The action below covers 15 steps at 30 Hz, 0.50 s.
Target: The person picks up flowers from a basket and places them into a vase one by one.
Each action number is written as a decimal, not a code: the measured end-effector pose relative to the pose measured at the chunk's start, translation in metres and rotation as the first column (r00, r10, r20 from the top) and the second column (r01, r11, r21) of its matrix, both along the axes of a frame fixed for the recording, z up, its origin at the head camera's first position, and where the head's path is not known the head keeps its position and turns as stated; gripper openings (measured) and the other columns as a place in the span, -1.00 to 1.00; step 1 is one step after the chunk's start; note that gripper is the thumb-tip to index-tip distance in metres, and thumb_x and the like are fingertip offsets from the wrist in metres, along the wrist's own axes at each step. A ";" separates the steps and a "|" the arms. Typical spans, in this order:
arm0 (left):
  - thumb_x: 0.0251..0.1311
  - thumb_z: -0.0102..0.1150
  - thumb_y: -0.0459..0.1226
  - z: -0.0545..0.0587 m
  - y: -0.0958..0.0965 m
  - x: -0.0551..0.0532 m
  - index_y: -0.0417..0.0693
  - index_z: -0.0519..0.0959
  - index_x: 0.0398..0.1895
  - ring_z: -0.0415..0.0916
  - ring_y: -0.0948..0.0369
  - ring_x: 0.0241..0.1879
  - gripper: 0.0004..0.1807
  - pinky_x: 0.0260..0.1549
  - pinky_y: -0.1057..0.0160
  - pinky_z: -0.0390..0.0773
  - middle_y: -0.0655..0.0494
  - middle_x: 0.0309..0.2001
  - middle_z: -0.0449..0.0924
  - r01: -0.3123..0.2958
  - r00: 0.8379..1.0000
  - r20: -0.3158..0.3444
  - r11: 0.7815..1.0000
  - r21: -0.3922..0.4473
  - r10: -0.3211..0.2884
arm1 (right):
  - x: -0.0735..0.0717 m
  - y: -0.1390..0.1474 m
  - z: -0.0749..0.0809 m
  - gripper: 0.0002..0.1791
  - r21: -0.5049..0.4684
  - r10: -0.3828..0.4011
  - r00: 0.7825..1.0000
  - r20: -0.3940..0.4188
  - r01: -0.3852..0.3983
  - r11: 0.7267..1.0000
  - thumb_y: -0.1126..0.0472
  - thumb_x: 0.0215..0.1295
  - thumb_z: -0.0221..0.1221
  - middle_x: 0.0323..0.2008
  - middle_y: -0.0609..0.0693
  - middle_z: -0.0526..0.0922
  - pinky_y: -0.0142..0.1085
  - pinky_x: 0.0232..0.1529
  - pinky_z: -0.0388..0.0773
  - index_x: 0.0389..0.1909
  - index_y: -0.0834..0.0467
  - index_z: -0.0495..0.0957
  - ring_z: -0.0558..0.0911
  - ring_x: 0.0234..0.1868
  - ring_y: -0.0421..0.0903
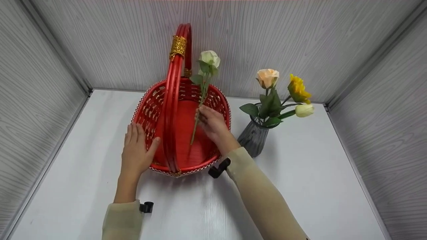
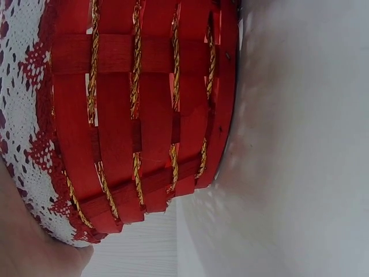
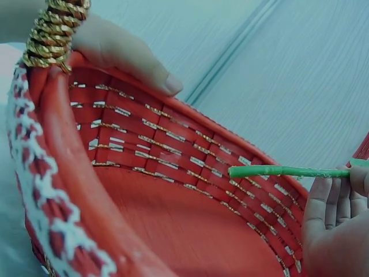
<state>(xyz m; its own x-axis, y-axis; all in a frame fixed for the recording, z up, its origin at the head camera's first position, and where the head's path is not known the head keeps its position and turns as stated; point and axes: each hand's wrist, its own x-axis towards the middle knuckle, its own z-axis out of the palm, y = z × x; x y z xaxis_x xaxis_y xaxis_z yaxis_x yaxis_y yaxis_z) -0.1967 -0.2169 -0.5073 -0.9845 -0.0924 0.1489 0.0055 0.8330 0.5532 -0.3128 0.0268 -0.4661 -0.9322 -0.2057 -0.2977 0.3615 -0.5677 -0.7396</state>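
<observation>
A red woven basket with a tall arched handle wrapped in gold stands on the white table. My right hand pinches the green stem of a white rose over the basket's inside. The bloom points toward the back wall, and the cut stem end hangs above the basket floor in the right wrist view. My left hand rests on the basket's left rim, fingers straight and thumb over the edge. In the left wrist view only part of that hand shows beside the lace trim.
Right of the basket stands a grey ribbed vase holding a peach rose, a yellow flower and a pale tulip. Wood-grained panels enclose the white table at the back and both sides.
</observation>
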 end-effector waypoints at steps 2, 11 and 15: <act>0.38 -0.26 0.33 0.000 0.000 0.000 -0.35 -0.13 0.56 -0.38 -0.13 0.59 0.05 0.52 -0.12 -0.24 -0.26 0.59 -0.29 0.002 1.000 -0.002 1.000 0.000 -0.002 | 0.002 0.002 0.002 -0.89 -0.009 -0.005 1.000 -0.001 0.005 1.000 0.34 0.46 0.10 -0.32 0.05 0.67 -0.32 -0.25 0.64 -0.22 0.19 0.60 0.63 -0.32 -0.12; 0.37 -0.27 0.34 -0.002 -0.001 -0.001 -0.33 -0.14 0.56 -0.38 -0.13 0.59 0.06 0.52 -0.12 -0.26 -0.24 0.59 -0.31 0.008 1.000 0.001 1.000 -0.005 -0.008 | 0.012 0.010 0.011 -0.91 -0.022 -0.026 0.999 -0.018 0.026 0.999 0.36 0.46 0.08 -0.38 0.03 0.67 -0.33 -0.29 0.64 -0.19 0.24 0.56 0.63 -0.37 -0.14; 0.37 -0.27 0.34 -0.002 -0.002 0.000 -0.32 -0.16 0.57 -0.40 -0.12 0.59 0.06 0.52 -0.12 -0.26 -0.24 0.60 -0.31 0.005 1.000 0.004 1.000 0.000 -0.005 | 0.016 0.015 0.017 -0.90 -0.015 -0.020 0.999 -0.025 0.020 1.000 0.35 0.46 0.09 -0.35 0.03 0.68 -0.33 -0.25 0.64 -0.19 0.21 0.58 0.63 -0.36 -0.15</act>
